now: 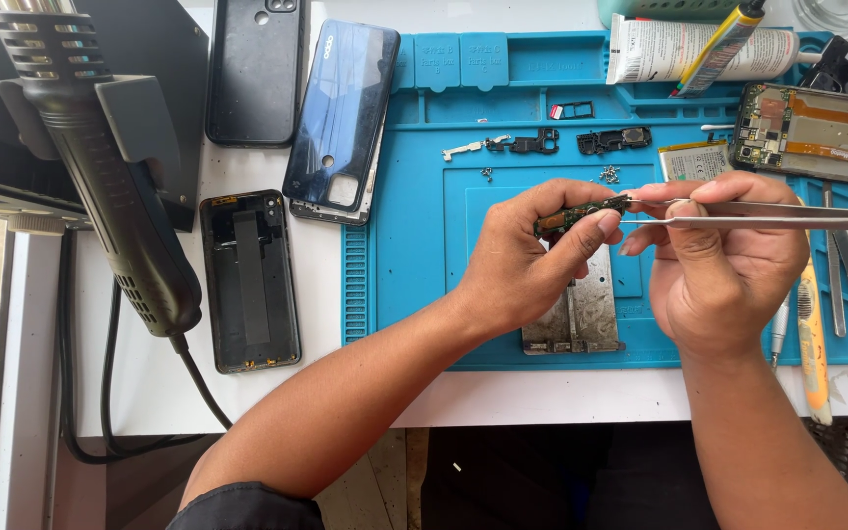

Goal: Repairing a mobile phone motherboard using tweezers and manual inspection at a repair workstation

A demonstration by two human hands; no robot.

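Pinching a small green circuit board (569, 217) between thumb and fingers, the left hand (527, 260) is holding it above the blue work mat (424, 226), while the right hand (728, 260) is squeezing metal tweezers (758, 216) whose tips are touching the board's end. A slip could, I think, be flinging a part among the loose screws (609, 175) (already scattered nearby), or bending the board.

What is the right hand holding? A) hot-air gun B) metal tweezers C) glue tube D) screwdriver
B: the right hand pinches metal tweezers whose tips meet the small circuit board held in the left hand above the blue mat.
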